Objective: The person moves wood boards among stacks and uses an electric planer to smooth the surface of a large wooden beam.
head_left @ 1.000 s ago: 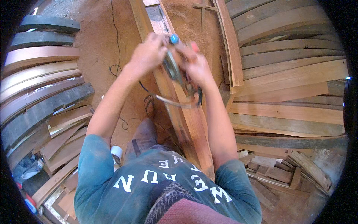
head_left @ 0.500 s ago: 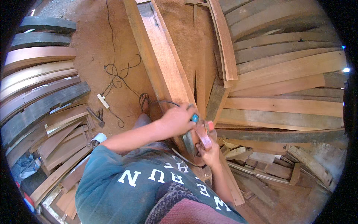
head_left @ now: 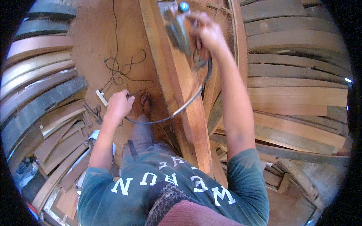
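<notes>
Power tool has moved from the near end of the wooden beam to over its far part since the earlier frame; blurred, contact unclear. Right hand: fingers clamped on the power tool. Left hand, now off it, is left of the wooden beam, fingers closed on the cord, which loops across. Planks lie right of the wooden beam.

Left hand sitting curled, back facing up, well behind right hand; left forearm slanting forward. Right arm lying nearly straight ahead, right hand gripping, blurred.
</notes>
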A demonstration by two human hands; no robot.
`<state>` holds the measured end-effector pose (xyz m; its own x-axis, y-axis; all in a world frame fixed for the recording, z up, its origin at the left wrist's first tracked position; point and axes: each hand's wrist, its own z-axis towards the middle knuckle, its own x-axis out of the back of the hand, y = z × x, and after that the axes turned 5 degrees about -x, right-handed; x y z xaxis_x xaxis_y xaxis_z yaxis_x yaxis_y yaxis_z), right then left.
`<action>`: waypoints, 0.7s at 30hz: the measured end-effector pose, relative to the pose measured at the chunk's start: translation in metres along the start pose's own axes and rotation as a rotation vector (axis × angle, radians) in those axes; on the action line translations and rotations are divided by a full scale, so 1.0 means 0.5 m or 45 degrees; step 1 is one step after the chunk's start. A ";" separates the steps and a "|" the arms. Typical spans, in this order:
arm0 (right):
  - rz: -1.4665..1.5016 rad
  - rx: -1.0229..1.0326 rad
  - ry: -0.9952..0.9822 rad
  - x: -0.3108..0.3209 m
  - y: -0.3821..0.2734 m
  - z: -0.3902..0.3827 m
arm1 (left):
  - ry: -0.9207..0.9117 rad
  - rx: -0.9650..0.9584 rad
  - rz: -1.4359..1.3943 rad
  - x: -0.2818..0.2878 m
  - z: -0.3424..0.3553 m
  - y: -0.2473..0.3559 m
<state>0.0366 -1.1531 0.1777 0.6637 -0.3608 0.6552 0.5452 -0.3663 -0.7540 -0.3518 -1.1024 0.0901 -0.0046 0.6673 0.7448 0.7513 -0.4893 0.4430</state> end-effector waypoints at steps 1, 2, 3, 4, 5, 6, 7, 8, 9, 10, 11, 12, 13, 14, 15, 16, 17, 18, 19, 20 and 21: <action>0.032 -0.243 -0.116 0.000 -0.006 0.057 | 0.024 -0.020 -0.048 -0.007 0.005 -0.012; 0.060 -0.383 -0.186 -0.001 -0.018 0.113 | 0.061 -0.046 -0.084 -0.015 0.008 -0.022; 0.394 -0.450 -0.276 -0.006 -0.026 0.139 | 0.116 -0.078 -0.113 -0.025 0.007 -0.032; 0.486 -0.388 -0.235 -0.014 -0.028 0.140 | 0.087 -0.067 -0.108 -0.039 0.001 -0.043; 0.578 -0.322 -0.193 -0.018 -0.034 0.137 | 0.078 -0.064 -0.099 -0.055 -0.006 -0.051; 0.552 -0.371 -0.169 -0.017 -0.038 0.120 | 0.074 -0.067 -0.088 -0.072 -0.012 -0.061; 0.448 -0.400 -0.150 -0.016 -0.039 0.086 | 0.078 -0.076 -0.076 -0.095 -0.024 -0.070; 0.342 -0.426 -0.130 -0.011 -0.040 0.044 | 0.027 -0.071 -0.059 -0.119 -0.042 -0.078; 0.187 -0.487 -0.084 -0.009 -0.040 -0.003 | -0.009 -0.071 -0.039 -0.145 -0.060 -0.088; 0.323 -0.342 -0.095 -0.008 -0.034 -0.076 | -0.043 -0.065 -0.017 -0.172 -0.078 -0.099; 0.241 -0.237 -0.105 -0.008 -0.029 -0.150 | -0.091 -0.064 -0.029 -0.202 -0.101 -0.109; 0.183 -0.245 -0.152 0.007 -0.025 -0.237 | -0.141 -0.055 -0.040 -0.233 -0.127 -0.119; 0.245 -0.356 -0.255 0.025 -0.023 -0.331 | -0.192 -0.046 -0.052 -0.266 -0.155 -0.128; 0.261 -0.338 -0.171 0.015 -0.015 -0.418 | -0.248 -0.052 -0.062 -0.301 -0.183 -0.138; 0.213 -0.475 -0.147 0.023 -0.011 -0.515 | -0.305 -0.057 -0.073 -0.335 -0.211 -0.145; 0.199 -0.524 -0.172 0.034 -0.008 -0.615 | -0.364 -0.064 -0.083 -0.372 -0.239 -0.150; 0.222 -0.626 -0.144 0.043 -0.008 -0.713 | -0.386 -0.054 -0.092 -0.410 -0.268 -0.153; 0.252 -0.878 -0.161 0.051 -0.012 -0.808 | -0.406 -0.044 -0.101 -0.446 -0.296 -0.154; 0.178 -0.907 -0.031 0.041 -0.006 -0.887 | -0.420 -0.033 -0.112 -0.481 -0.318 -0.155; 0.193 -0.963 -0.070 0.049 -0.016 -0.963 | -0.453 -0.067 -0.086 -0.513 -0.338 -0.159; 0.128 -1.119 -0.058 0.056 -0.023 -1.019 | -0.450 -0.058 -0.109 -0.543 -0.352 -0.162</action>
<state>-0.2122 -1.5961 0.2284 0.7171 -0.3993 0.5712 -0.0948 -0.8679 -0.4877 -0.5278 -1.3427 -0.0602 0.1680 0.8559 0.4890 0.7279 -0.4422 0.5240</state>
